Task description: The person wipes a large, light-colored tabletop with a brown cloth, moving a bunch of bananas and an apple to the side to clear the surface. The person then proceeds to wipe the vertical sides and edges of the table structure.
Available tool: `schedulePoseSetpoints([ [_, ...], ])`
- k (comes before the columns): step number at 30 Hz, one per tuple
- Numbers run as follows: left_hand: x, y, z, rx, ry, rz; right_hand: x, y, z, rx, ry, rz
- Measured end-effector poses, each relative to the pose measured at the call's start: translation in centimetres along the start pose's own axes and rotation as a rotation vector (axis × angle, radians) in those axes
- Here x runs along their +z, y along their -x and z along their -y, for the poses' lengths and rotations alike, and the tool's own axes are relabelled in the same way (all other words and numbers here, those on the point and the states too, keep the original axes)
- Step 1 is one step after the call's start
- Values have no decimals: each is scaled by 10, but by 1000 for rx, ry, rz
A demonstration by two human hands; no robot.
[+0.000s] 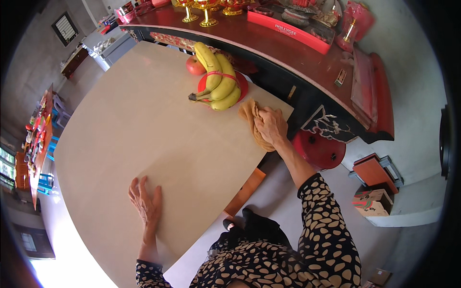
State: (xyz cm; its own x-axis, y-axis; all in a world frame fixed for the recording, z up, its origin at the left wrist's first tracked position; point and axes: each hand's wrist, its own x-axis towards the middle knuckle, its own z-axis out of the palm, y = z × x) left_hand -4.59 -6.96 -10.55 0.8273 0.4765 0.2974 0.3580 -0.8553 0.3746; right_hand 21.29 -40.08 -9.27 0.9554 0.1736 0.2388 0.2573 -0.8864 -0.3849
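Note:
My right hand [272, 126] grips a brownish-yellow cloth [251, 120] at the right edge of the beige table [120, 115]. Part of the cloth lies on the tabletop and its lower end reaches the table's edge. My left hand [145, 200] rests on the tabletop nearer to me, fingers apart, with nothing in it. Just beyond the cloth sits a bunch of yellow bananas [222, 86] bound with a red band. They lie on a red plate [243, 85], with a red apple [195, 66] beside them.
A dark red altar table [297, 62] stands along the far side, bearing gold stemmed cups [208, 18] and a red tray [288, 32]. Below its right end is a red round stool [319, 150]. A cardboard box [373, 202] stands by the right wall. Another long table [41, 129] is far left.

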Motion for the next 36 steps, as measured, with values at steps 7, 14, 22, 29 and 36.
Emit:
schedulePoseSetpoints([
  [7, -2, -2, -7, -22, -10, 3, 17, -58, -31, 67, 38, -163],
  [14, 3, -1, -5, -11, 5, -35, 6, -21, 3, -145, -60, -104],
  [22, 7, 0, 4, -2, 33, -160, -68, 20, 84, -283, -1130, 753],
  [29, 12, 5, 11, -33, 124, -237, -80, 28, 132, -447, -1054, 549],
  [36, 17, -2, -3, 50, 185, -277, -20, 29, 124, -608, -851, 347],
])
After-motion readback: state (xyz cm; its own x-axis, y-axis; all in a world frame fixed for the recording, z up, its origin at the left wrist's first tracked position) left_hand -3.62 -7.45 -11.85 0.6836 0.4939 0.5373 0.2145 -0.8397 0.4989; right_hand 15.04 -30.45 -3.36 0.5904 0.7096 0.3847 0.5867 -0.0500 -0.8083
